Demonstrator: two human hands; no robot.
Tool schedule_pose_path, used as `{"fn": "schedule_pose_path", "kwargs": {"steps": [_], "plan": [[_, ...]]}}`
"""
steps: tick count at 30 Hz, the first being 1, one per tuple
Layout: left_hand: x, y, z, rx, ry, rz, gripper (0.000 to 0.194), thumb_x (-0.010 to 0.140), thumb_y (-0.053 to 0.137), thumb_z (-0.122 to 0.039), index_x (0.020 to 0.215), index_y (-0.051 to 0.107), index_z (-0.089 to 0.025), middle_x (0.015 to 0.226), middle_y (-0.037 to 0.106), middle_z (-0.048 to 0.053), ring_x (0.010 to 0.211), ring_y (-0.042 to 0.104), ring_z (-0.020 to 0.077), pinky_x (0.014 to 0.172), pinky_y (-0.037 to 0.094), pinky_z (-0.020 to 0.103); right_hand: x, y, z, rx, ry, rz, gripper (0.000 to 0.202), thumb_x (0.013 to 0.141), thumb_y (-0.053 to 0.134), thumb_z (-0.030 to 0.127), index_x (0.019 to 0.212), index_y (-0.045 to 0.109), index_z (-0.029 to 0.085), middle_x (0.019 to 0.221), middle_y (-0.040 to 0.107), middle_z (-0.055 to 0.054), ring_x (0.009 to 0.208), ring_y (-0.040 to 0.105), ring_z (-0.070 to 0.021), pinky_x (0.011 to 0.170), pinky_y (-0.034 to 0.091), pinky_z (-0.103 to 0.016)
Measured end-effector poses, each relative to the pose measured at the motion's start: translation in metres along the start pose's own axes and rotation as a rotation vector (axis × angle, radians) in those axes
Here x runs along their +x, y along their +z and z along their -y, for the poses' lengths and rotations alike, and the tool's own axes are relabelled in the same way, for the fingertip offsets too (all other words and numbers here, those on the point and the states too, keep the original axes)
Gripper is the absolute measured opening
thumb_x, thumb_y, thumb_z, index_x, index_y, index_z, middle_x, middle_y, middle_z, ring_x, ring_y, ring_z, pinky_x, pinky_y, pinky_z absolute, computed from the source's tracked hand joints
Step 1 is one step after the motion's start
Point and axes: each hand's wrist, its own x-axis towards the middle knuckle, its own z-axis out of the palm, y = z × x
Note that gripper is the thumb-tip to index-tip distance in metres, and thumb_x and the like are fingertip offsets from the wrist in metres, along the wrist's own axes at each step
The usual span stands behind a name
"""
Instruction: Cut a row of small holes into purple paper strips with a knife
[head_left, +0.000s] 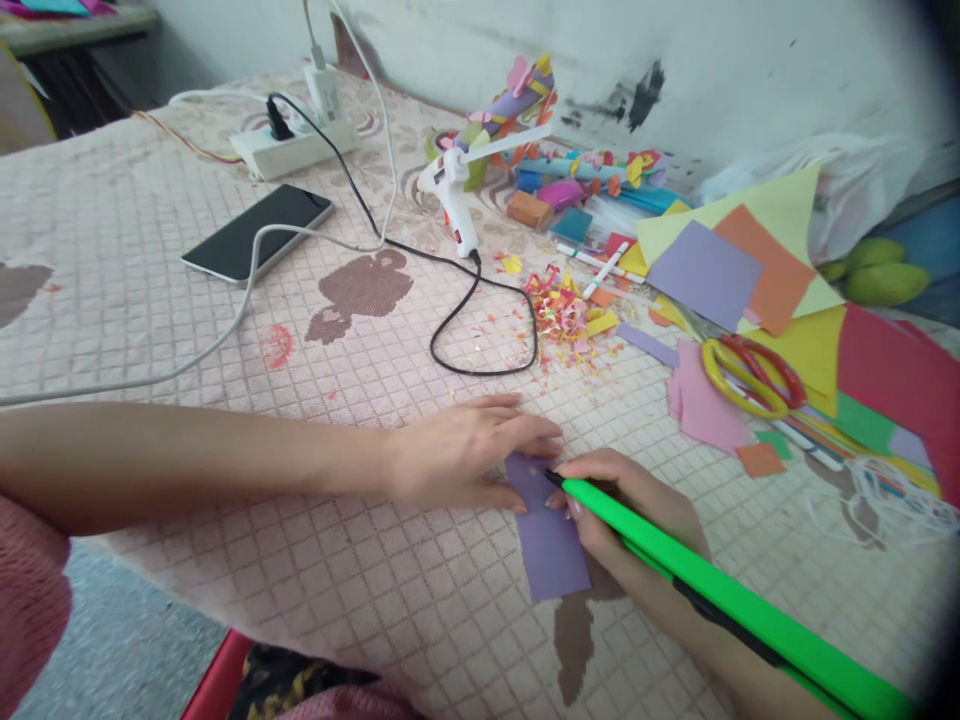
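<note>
A purple paper strip [553,555] lies on the patterned tablecloth [420,590]. My left hand [469,450] rests flat over the strip's upper end, its fingers spread and pressing on the paper. My right hand [637,510] grips a bright green pen [720,575] with a black tip. The tip meets the purple paper near its upper right edge, close to my left fingertips. Part of the strip is covered by my hands.
Colored paper scraps [566,310], yellow and red scissors [742,378] and stacked paper sheets [705,275] lie to the right. A white glue gun [454,200], its black cord, a phone [259,232] and a power strip [292,148] are farther back.
</note>
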Motion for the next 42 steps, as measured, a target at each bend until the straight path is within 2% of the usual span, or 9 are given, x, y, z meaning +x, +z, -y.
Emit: {"fn": "schedule_pose_path", "kwargs": {"steps": [8, 18, 21, 25, 31, 33, 42], "plan": [[-0.001, 0.0009, -0.0015, 0.015, -0.04, 0.012, 0.057, 0.089, 0.074, -0.025, 0.132, 0.039, -0.014, 0.129, 0.069, 0.012, 0.123, 0.064, 0.0268, 0.12, 0.031, 0.048, 0.0025, -0.0017, 0.0018, -0.04, -0.038, -0.002, 0.018, 0.087, 0.057, 0.016, 0.1, 0.063, 0.027, 0.082, 0.073, 0.004, 0.065, 0.07, -0.0097, 0.058, 0.053, -0.019], [-0.0022, 0.0025, -0.0032, 0.055, -0.044, -0.005, 0.053, 0.089, 0.074, -0.028, 0.129, 0.041, -0.015, 0.127, 0.07, 0.011, 0.122, 0.065, 0.027, 0.12, 0.031, 0.05, 0.0009, -0.0016, 0.0012, -0.051, -0.025, -0.002, 0.02, 0.086, 0.057, 0.015, 0.1, 0.063, 0.027, 0.082, 0.072, 0.005, 0.066, 0.071, -0.0094, 0.061, 0.055, -0.019], [-0.0021, 0.0029, -0.0057, 0.102, -0.034, -0.025, 0.049, 0.09, 0.072, -0.03, 0.127, 0.044, -0.015, 0.123, 0.071, 0.011, 0.117, 0.066, 0.0274, 0.117, 0.035, 0.051, 0.0019, -0.0006, 0.003, -0.052, -0.018, -0.025, 0.019, 0.086, 0.056, 0.014, 0.099, 0.063, 0.027, 0.08, 0.072, 0.005, 0.065, 0.071, -0.0089, 0.06, 0.055, -0.018], [-0.0026, 0.0033, -0.0086, 0.139, -0.018, -0.074, 0.043, 0.093, 0.069, -0.032, 0.125, 0.048, -0.014, 0.113, 0.072, 0.012, 0.108, 0.068, 0.027, 0.111, 0.04, 0.051, 0.0027, -0.001, 0.0042, -0.04, -0.025, 0.01, 0.019, 0.086, 0.057, 0.014, 0.099, 0.063, 0.026, 0.082, 0.072, 0.005, 0.066, 0.071, -0.0092, 0.061, 0.055, -0.018], [-0.0039, 0.005, -0.0029, -0.018, -0.004, -0.074, 0.045, 0.091, 0.071, -0.026, 0.128, 0.048, -0.014, 0.118, 0.07, 0.012, 0.109, 0.068, 0.0226, 0.099, 0.052, 0.038, 0.0021, -0.0016, 0.0017, -0.03, -0.021, 0.009, 0.021, 0.085, 0.057, 0.012, 0.099, 0.063, 0.027, 0.081, 0.072, 0.005, 0.067, 0.071, -0.0114, 0.063, 0.056, -0.021], [-0.0039, 0.0055, -0.0008, -0.04, -0.01, -0.063, 0.046, 0.089, 0.073, -0.023, 0.127, 0.047, -0.014, 0.118, 0.07, 0.013, 0.111, 0.067, 0.0233, 0.097, 0.053, 0.037, 0.0009, -0.0013, 0.0016, -0.034, 0.002, 0.014, 0.023, 0.084, 0.057, 0.012, 0.1, 0.063, 0.027, 0.082, 0.073, 0.004, 0.068, 0.071, -0.0122, 0.063, 0.056, -0.022], [-0.0012, 0.0039, -0.0059, 0.021, -0.036, -0.054, 0.04, 0.089, 0.073, -0.024, 0.12, 0.05, -0.013, 0.115, 0.072, 0.012, 0.108, 0.069, 0.024, 0.113, 0.042, 0.045, 0.0004, -0.0001, 0.0037, -0.033, 0.008, 0.006, 0.021, 0.085, 0.057, 0.013, 0.1, 0.064, 0.027, 0.081, 0.073, 0.003, 0.065, 0.071, -0.0129, 0.06, 0.056, -0.023]]}}
